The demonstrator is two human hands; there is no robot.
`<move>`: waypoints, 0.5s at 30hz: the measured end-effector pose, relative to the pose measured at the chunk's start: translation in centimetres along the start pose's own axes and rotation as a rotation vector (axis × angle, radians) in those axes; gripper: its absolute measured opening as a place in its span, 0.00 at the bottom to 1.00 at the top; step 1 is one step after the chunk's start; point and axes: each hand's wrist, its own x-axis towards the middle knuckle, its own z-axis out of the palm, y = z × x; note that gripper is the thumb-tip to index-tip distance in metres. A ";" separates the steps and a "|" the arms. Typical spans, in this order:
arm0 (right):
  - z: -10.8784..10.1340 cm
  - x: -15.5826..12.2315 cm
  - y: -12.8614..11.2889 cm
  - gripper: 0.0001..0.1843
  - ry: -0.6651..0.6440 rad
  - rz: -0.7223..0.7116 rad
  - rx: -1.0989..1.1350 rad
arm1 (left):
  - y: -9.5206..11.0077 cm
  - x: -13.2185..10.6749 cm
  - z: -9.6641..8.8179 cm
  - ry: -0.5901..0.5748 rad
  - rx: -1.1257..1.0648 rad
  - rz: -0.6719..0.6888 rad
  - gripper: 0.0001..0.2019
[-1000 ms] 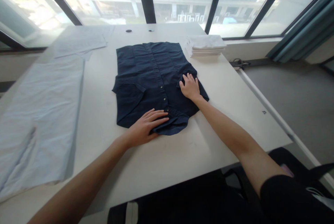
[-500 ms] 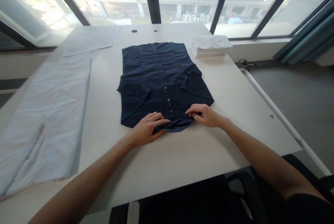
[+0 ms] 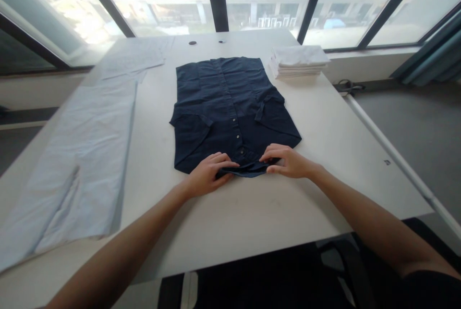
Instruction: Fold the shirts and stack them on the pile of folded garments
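Observation:
A dark navy button shirt (image 3: 230, 107) lies face up on the white table (image 3: 252, 213), its sleeves folded in over the body. Its collar end is nearest me. My left hand (image 3: 209, 177) pinches the collar at its left side, fingers curled around the fabric. My right hand (image 3: 288, 161) grips the same collar at its right side, fingers closed on the cloth. Both hands rest on the table edge of the shirt, a short gap between them.
A long pale blue garment (image 3: 72, 155) lies spread along the table's left side. A stack of folded white cloths (image 3: 298, 60) sits at the far right corner. Windows run behind the table; grey floor and a white rail (image 3: 399, 165) lie to the right.
My right hand left the shirt's right sleeve fold and came down to the collar. My left hand curled from flat to a grip on the collar. The view shifted slightly.

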 end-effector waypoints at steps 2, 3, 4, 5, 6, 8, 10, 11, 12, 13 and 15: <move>0.4 0.1 0.2 0.16 0.053 0.008 0.009 | -0.1 0.0 0.0 0.025 -0.029 -0.020 0.15; 0.6 0.1 0.3 0.14 0.079 0.018 0.007 | -0.1 0.0 0.0 0.041 -0.045 -0.033 0.15; 0.7 0.1 0.3 0.13 0.099 0.033 -0.002 | -0.1 0.0 0.0 0.057 -0.061 -0.049 0.15; 0.9 0.2 0.3 0.12 0.117 0.052 -0.016 | -0.1 -0.1 -0.1 0.074 -0.077 -0.067 0.15; 1.1 0.2 0.3 0.10 0.136 0.077 -0.033 | -0.1 -0.1 -0.1 0.090 -0.093 -0.089 0.15; 1.4 0.4 0.3 0.09 0.177 0.130 -0.067 | 0.0 -0.1 -0.2 0.113 -0.129 -0.149 0.15; 1.7 0.5 0.3 0.08 0.214 0.177 -0.097 | 0.1 -0.1 -0.2 0.133 -0.159 -0.244 0.17; 1.9 0.6 0.4 0.09 0.234 0.200 -0.114 | 0.1 -0.1 -0.2 0.149 -0.166 -0.296 0.18; 2.1 0.6 0.4 0.09 0.253 0.222 -0.131 | 0.1 -0.1 -0.1 0.172 -0.165 -0.341 0.20; 2.3 0.7 0.5 0.10 0.272 0.243 -0.147 | 0.0 0.0 0.1 0.206 -0.155 -0.374 0.22; 2.6 0.8 0.7 0.10 0.302 0.283 -0.172 | -0.2 0.1 0.5 0.284 -0.099 -0.406 0.27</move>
